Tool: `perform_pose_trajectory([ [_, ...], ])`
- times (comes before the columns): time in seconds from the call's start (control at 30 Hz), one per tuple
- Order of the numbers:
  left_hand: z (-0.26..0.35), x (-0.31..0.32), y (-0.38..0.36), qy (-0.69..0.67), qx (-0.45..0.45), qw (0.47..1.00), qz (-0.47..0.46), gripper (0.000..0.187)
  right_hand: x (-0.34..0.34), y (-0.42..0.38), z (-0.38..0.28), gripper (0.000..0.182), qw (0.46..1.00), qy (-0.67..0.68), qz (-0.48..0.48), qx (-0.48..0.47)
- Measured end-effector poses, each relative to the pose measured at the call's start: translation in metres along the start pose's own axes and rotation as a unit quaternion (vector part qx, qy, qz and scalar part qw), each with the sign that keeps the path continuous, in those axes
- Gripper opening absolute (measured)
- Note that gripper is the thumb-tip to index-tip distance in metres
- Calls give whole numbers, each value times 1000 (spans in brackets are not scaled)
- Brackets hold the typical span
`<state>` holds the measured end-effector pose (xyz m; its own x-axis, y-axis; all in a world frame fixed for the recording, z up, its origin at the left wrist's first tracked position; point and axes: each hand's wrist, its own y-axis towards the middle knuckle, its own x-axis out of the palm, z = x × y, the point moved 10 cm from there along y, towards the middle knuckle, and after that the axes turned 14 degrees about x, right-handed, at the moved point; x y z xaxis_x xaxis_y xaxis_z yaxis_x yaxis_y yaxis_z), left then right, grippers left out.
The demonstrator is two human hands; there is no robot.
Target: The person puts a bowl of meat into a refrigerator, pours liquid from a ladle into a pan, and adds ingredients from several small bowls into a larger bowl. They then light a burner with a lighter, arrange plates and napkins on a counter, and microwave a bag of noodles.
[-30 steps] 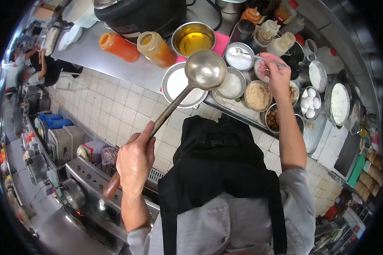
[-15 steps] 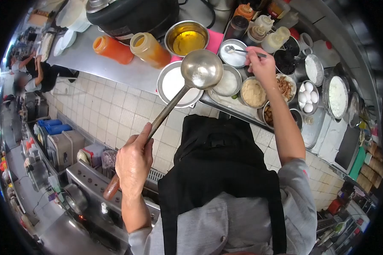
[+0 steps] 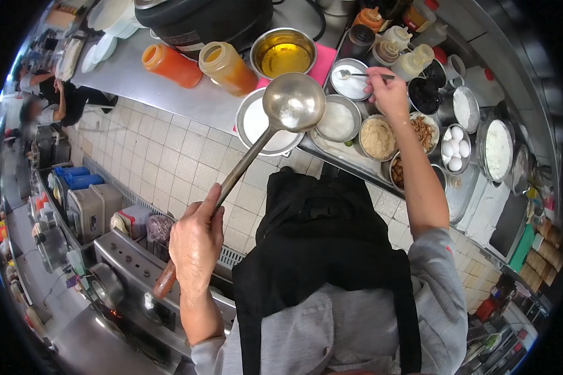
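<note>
My left hand [image 3: 197, 244] is wrapped round the wooden-ended handle of a large metal ladle [image 3: 294, 100]. The ladle's bowl hangs over the edge of a bowl of white contents [image 3: 256, 125], with a little white stuff inside it. Between the fingers of my right hand [image 3: 388, 90] is the handle of a small spoon [image 3: 360, 75]. Its tip is at the white powder in a small metal bowl [image 3: 350, 87]. Closer to me sits another bowl of white grains [image 3: 338, 122]. A bowl of tan paste [image 3: 378, 139] lies below my right wrist.
Oil fills a metal bowl [image 3: 283, 56] beside two sauce bottles [image 3: 228, 69]. Eggs [image 3: 455, 149], fried bits, dark contents and squeeze bottles [image 3: 413, 61] crowd the right counter. A stove [image 3: 131, 262] stands at lower left. Another person [image 3: 47, 100] is far left.
The counter and its bowls have shifted slightly right in view. The spoon has stayed at the white powder, and its tip now appears to carry some. The ladle is held nearly still.
</note>
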<state>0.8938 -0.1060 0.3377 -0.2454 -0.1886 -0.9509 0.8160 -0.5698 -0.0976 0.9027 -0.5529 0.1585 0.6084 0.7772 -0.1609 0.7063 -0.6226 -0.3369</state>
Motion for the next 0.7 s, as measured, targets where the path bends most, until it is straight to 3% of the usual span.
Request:
perform_pose_trajectory([
  [0.17, 1, 1, 8, 1, 8, 1000, -8, 37, -23, -42, -39, 21, 996, 81, -15, -30],
  [0.27, 4, 4, 18, 7, 24, 999, -19, 38, -9, -86, -69, 22, 991, 82, -82, -63],
  [0.37, 9, 5, 25, 0, 57, 998, -10, 38, -24, -111, -70, 21, 992, 67, -52, -95],
  [0.43, 14, 7, 31, -10, 80, 997, -10, 37, -49, -120, -58, 20, 993, 74, -16, -91],
  [0.5, 11, 4, 33, -26, 50, 998, -2, 40, -75, -124, -29, 19, 996, 76, 8, -50],
  [0.7, 15, 7, 41, -14, 86, 996, -26, 39, -100, -144, 49, 20, 998, 14, 55, 35],
])
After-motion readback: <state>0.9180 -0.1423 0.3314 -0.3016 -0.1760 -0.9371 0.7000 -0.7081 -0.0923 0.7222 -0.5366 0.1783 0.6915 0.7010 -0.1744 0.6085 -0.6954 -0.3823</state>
